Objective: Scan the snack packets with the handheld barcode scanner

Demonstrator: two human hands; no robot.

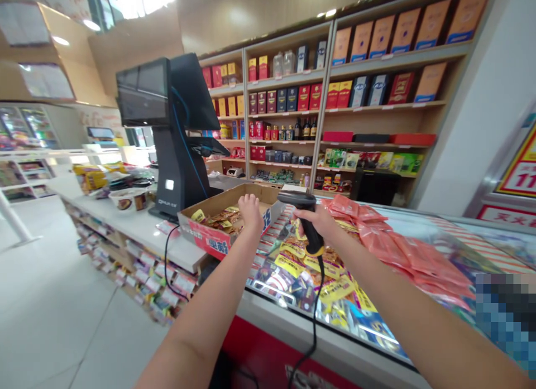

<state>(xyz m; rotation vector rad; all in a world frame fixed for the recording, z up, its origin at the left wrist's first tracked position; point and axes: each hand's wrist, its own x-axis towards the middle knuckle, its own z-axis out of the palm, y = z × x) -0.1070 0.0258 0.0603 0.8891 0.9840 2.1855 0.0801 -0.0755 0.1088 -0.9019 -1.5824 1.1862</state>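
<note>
My right hand (320, 221) is wrapped around the handle of a black barcode scanner (312, 238) with a yellow-trimmed base. The scanner's head points left, towards the box, and its black cable (317, 311) hangs down over the counter front. My left hand (250, 211) reaches over an open cardboard box (201, 235), with its fingers slightly apart and their tips partly hidden. Small yellow-and-brown snack packets (224, 219) lie in the box. Beneath the scanner, more yellow snack packets (293, 260) are spread across the glass counter.
Salmon-coloured packets (393, 244) are heaped on the right of the glass counter (444, 224). A black point-of-sale terminal (178, 154) stands behind the box. Further left are a white bowl (125, 200) and bagged snacks (94, 177). Shelves of boxed goods (288, 99) line the back wall.
</note>
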